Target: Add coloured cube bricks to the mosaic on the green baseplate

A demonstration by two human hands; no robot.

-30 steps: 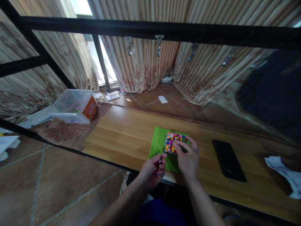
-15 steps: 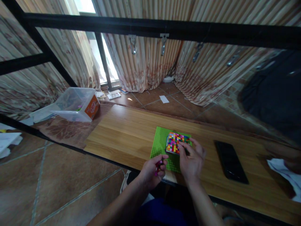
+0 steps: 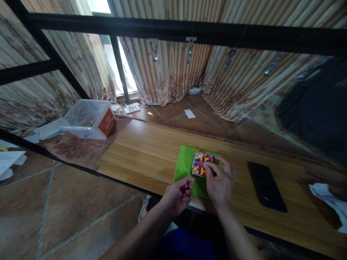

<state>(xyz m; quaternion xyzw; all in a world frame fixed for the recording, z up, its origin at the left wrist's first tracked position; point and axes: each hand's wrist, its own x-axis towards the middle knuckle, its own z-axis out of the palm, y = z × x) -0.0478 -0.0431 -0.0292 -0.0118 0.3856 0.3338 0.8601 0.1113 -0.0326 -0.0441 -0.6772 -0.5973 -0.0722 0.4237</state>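
Resting on the green baseplate [image 3: 187, 166], the multicoloured brick block [image 3: 200, 163] lies flat, studs up, roughly square with no clear long axis. My right hand [image 3: 220, 182] has curled fingertips [image 3: 208, 165] touching its near right edge. My left hand [image 3: 175, 196] pinches small red-pink pieces [image 3: 183, 188] beside the plate's near edge. A black phone [image 3: 267, 186] lies to the right, well apart on the wooden table [image 3: 141, 151].

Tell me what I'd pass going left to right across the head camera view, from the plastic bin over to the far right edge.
Clear plastic bin → left hand holding small pieces → green baseplate → multicoloured brick block → right hand on the block → black phone → white cloth.
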